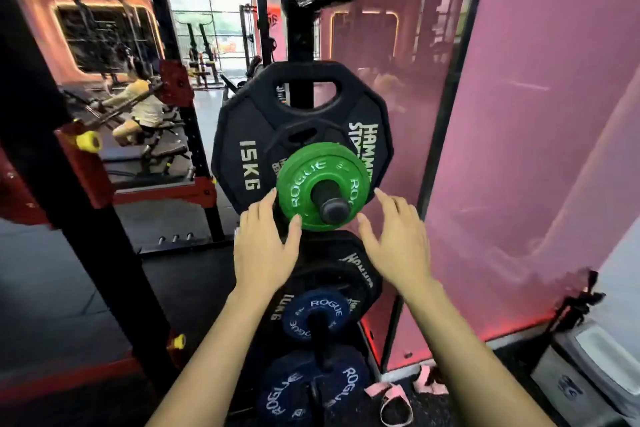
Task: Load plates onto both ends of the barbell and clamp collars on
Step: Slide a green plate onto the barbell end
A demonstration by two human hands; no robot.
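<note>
Plates hang on a vertical storage rack (301, 28) straight ahead, each on its own peg. Top peg (333, 208): a small green plate (304, 180) marked ROGUE sits outermost, in front of a smaller black plate and a big black plate (242, 135) marked 15KG. Below it, a black 10KG plate (349, 267) with a small blue plate (317, 314) in front; lower still, a second blue plate (277, 388). Left hand (265, 253) reaches up at the green plate's lower left edge, fingers spread, thumb touching or just at the rim; nothing gripped. Right hand (398, 243) is open too, fingers apart, just beside the green plate's right edge, not clearly touching. No barbell or collars in view. Pink panel (536, 114) to the right; pink bands (394, 402) lie on the floor near the rack base. Another person sits on a machine at far left.
</note>
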